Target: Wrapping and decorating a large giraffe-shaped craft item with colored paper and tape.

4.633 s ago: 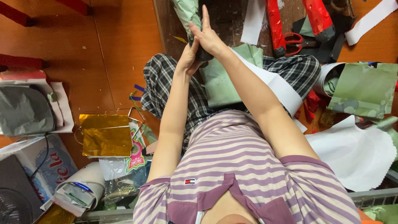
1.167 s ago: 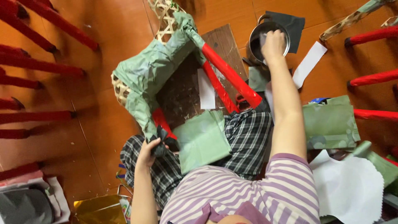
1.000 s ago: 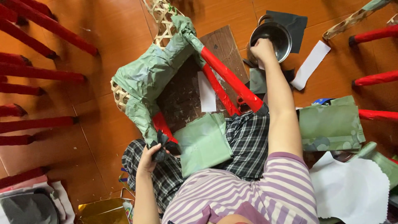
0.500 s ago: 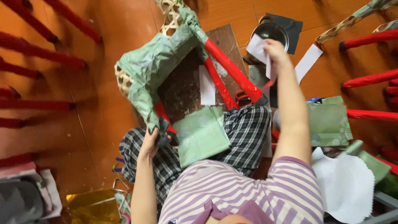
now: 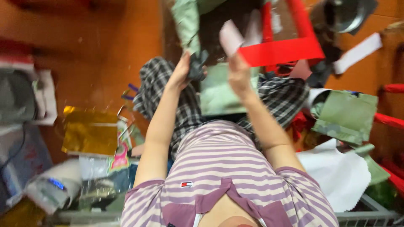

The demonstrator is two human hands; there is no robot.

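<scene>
The view is blurred by motion. My left hand point(image 5: 184, 69) grips the dark foot of a small red-framed stool point(image 5: 290, 46) partly covered in green paper point(image 5: 187, 19); the stool is tilted over my checked-trousered lap. My right hand point(image 5: 239, 71) is raised next to it and holds a small pale paper strip point(image 5: 230, 35) near the stool's red frame. A green paper sheet point(image 5: 219, 92) lies on my lap under both hands.
A metal bowl point(image 5: 345, 14) stands at the top right, with a white paper strip point(image 5: 357, 52) beside it. Green paper pieces point(image 5: 345, 115) and a white sheet point(image 5: 336, 172) lie at right. Gold foil point(image 5: 90, 132) and bags lie at left on the orange floor.
My right hand has come back from the metal bowl with a pale paper strip and now is close to the stool over my lap. The view has tilted down toward me.
</scene>
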